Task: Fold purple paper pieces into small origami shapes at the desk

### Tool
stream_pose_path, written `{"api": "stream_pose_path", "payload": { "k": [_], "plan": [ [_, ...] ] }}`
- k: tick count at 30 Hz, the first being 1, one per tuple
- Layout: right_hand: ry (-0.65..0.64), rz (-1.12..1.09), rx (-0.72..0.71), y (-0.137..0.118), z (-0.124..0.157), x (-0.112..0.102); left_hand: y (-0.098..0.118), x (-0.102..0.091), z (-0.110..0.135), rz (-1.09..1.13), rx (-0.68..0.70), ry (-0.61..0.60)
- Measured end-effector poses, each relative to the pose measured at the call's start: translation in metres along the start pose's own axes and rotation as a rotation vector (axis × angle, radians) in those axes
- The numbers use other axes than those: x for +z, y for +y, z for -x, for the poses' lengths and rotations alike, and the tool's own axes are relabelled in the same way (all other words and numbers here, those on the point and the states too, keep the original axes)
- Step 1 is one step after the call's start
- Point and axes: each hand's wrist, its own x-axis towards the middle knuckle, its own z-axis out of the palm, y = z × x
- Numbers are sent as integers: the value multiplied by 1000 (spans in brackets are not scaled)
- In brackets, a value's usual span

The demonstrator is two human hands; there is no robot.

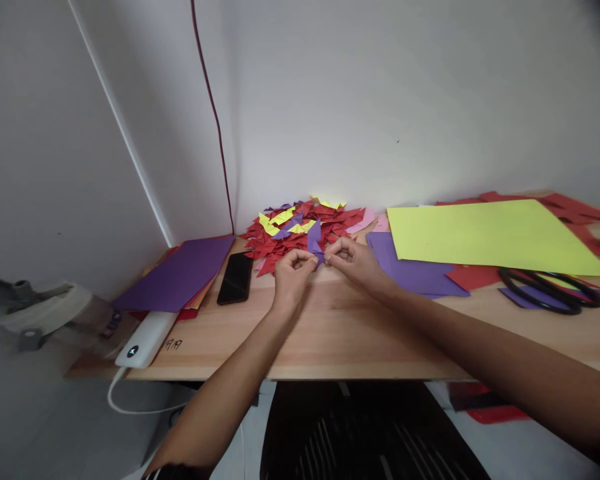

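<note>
Between my two hands is a small folded piece of purple paper, one flap of it standing up. My left hand is closed, thumb and fingertips pinching the paper's left lower side. Opposite it, my right hand pinches the right lower side with curled fingers. Right behind the hands lies a heap of folded paper pieces, mostly red, with some yellow, purple and pink ones. The fingertips hide part of the purple paper's lower edge.
Left of the heap lie a black phone, purple sheets and a white power bank with a cable. A bottle stands far left. To the right are a yellow sheet, purple paper and black-handled scissors.
</note>
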Motion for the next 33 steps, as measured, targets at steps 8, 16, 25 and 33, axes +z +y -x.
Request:
{"api": "stream_pose_path", "payload": {
  "k": [8,16,25,33],
  "plan": [
    [-14,-12,-8,4,0,2,-1,1,-2,-48,10,-26],
    [9,36,-23,2,1,1,0,6,-2,9,-46,26],
    [29,43,-45,4,-1,-1,3,8,-4,-90,60,20],
    [42,84,-48,1,-1,-6,3,8,-3,-1,-58,-40]
  ]
}}
